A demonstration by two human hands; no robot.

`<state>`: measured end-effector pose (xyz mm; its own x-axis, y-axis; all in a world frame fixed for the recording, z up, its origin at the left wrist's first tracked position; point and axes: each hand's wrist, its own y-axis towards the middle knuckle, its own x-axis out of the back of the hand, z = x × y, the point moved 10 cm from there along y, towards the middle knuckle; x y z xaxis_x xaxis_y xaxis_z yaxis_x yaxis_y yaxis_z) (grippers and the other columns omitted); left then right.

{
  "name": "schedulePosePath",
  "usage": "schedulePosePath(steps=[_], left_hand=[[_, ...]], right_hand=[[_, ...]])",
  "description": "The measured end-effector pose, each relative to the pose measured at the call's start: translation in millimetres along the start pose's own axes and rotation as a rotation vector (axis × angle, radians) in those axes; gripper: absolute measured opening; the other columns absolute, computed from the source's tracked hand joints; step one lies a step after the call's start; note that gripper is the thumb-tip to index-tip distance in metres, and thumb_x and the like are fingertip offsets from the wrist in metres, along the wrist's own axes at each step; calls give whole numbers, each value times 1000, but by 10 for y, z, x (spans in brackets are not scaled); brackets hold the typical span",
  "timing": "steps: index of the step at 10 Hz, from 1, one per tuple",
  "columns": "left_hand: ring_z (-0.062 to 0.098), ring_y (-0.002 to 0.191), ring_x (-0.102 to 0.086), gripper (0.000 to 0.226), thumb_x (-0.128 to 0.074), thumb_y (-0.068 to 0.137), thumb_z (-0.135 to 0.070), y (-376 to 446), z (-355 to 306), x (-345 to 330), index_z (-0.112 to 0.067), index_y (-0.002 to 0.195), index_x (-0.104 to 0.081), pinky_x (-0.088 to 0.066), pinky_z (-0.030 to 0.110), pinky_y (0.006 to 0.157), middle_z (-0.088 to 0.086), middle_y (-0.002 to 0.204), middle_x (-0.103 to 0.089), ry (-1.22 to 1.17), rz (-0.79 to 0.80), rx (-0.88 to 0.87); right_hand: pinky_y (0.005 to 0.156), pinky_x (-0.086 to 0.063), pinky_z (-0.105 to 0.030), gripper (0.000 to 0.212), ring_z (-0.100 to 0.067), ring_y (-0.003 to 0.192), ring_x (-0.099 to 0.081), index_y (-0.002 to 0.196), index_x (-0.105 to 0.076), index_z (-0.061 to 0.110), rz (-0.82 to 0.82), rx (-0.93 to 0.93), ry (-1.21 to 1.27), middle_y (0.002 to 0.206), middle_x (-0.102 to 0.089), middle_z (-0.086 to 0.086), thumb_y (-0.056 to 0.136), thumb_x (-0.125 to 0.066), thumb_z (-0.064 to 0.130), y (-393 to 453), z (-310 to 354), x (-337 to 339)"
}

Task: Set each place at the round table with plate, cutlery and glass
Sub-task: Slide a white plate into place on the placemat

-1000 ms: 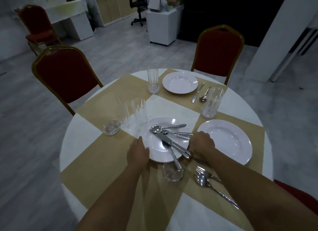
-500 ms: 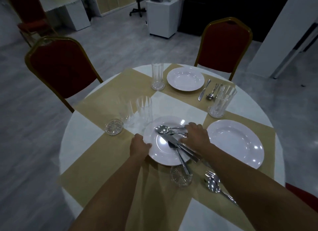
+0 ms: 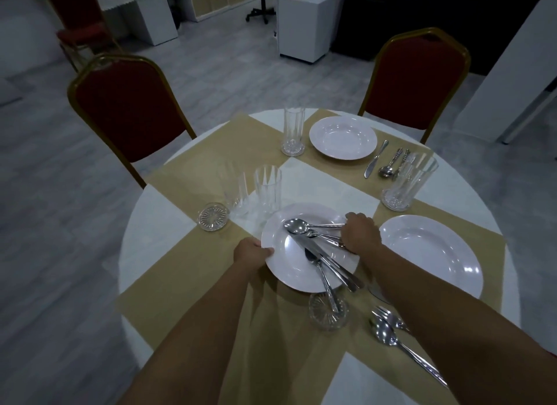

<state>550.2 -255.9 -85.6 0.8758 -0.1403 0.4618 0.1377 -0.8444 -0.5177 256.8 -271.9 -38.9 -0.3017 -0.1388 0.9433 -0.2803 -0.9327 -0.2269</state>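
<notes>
Room dimly lit, colours muted. Small overhead glints seen on right plate and spoon. Soft shadows cast on table. Edges bowed by wide-angle lens; slight softness throughout.

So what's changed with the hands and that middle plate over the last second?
The right hand moved from the plate's near-right rim up to the cutlery handles and now grips them. The left hand still holds the plate at its left rim. Glasses and other settings stayed put.
</notes>
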Motion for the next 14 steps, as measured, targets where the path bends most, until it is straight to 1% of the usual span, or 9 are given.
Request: schedulePosePath(steps=[3,4,5,6,7,10,12,13,14], left_hand=[[34,87,-69,13,-71,81,-16,-40,102,22,-9,70,-66,-56,49,85,15,89,-71,-235,20,35],[34,92,-69,11,-70,84,-14,-48,89,-23,-8,74,-68,-55,51,88,17,95,-72,-316,50,46],[33,92,-69,9,-70,84,-13,-83,48,-75,-9,76,-68,-55,51,88,16,97,-71,-329,67,38],[33,91,-69,10,-70,84,-15,-149,30,-110,-9,77,-67,-56,49,88,16,97,-71,-332,79,46],[34,91,-69,11,-69,85,-15,-160,49,-126,-9,77,-66,-56,50,88,17,98,-71,-332,87,52],[36,94,-67,11,-65,89,-10,-171,109,-171,-2,82,-64,-54,51,90,19,97,-68,-429,76,112],[36,93,-67,11,-65,88,-9,-61,219,-147,0,82,-63,-53,54,91,25,105,-67,-469,75,153],[37,92,-66,12,-65,88,-9,-25,248,-108,1,83,-64,-51,56,93,28,108,-67,-457,92,137],[36,94,-66,8,-61,91,-5,-84,222,-43,1,86,-63,-56,47,85,23,102,-67,-484,106,129]], right_hand=[[79,-40,-26,32,-34,117,-56,121,-59,-5,241,-155,167,123,-60,-21,96,-42,5,84,-117,-143],[65,-36,-23,34,-34,111,-58,124,-57,-7,261,-158,128,100,-62,-19,97,-39,4,77,-155,-145],[52,-29,-17,34,-23,74,-48,125,-56,-9,242,-137,104,74,-44,-6,99,-38,4,16,-172,-64],[65,-39,-13,34,-12,74,-53,122,-59,-7,164,-146,180,82,-56,-5,97,-38,0,-61,-233,34],[89,-47,-27,35,-26,113,-61,118,-65,-2,167,23,63,118,-65,-11,92,-40,-6,-178,-111,132],[78,-43,-24,26,-22,109,-63,106,-66,4,152,15,59,91,-63,0,92,-46,-3,-152,-52,178],[54,-30,-16,32,-36,114,-58,120,-61,-2,103,71,-106,121,-62,-22,96,-42,7,-81,23,148],[59,-35,-15,31,-34,114,-58,119,-63,0,118,104,-234,120,-63,-19,96,-43,8,-59,-35,126],[88,-46,-20,30,-23,114,-59,115,-67,-1,154,173,-358,113,-65,-7,94,-45,0,-113,-11,120]])
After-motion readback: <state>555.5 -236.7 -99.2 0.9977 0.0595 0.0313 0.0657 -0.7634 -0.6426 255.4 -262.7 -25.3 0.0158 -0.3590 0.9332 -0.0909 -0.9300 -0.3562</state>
